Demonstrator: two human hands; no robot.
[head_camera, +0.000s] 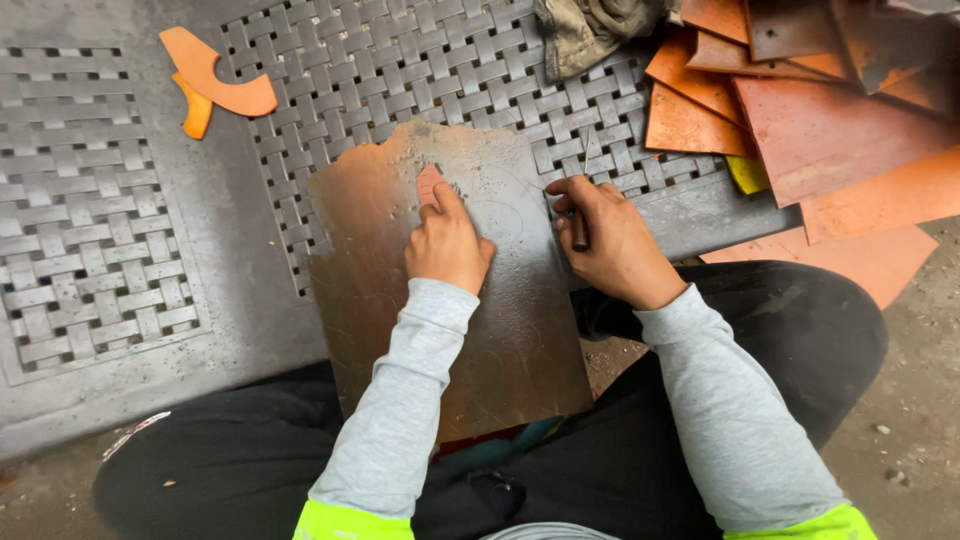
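A large copper-coloured metal sheet lies across the person's lap, its far edge resting on a grey woven-pattern panel. The left hand is curled closed, pressing a small reddish piece flat against the sheet. The right hand sits at the sheet's right edge, fingers wrapped around a short dark tool. A stack of orange sheets lies to the right, two orange cut-outs sit upper left, and a crumpled cloth lies at the top.
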